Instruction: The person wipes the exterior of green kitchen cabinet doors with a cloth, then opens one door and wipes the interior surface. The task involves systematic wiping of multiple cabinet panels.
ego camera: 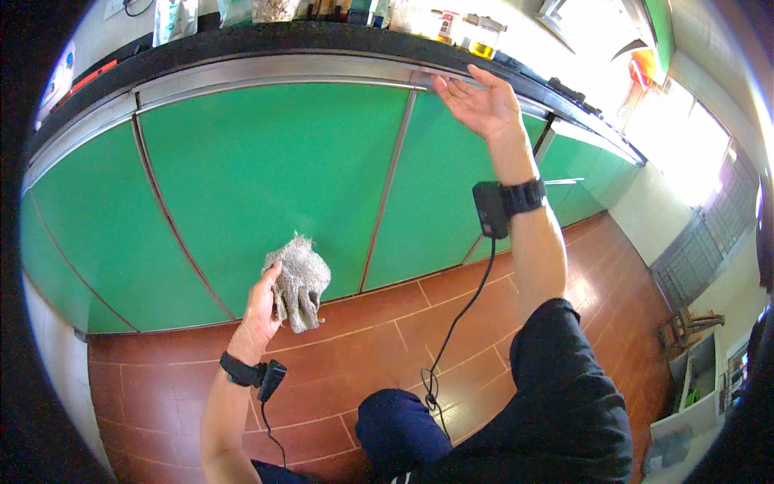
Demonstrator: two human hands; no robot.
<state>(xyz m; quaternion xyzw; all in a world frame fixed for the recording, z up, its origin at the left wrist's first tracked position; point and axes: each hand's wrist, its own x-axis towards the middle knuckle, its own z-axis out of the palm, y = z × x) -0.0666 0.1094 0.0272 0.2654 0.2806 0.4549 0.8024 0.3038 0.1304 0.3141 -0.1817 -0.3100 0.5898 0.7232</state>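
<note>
A crumpled grey cloth [299, 275] hangs from my left hand [264, 302], pinched with the thumb on top, in front of a green cabinet door [272, 163]. My right hand [484, 106] is raised at the metal edge strip [387, 71] below the black countertop [326, 41], palm turned up and fingers spread. Nothing shows in it; whether its fingertips touch the strip I cannot tell. Both wrists wear black straps with a small cabled device.
Glass jars [485, 37], one with yellow liquid, and several bags [175, 21] stand along the countertop. Reddish-brown floor tiles [338, 357] lie below the cabinets. At the right are a small wooden stool [683, 327] and an open box-like container [695, 378].
</note>
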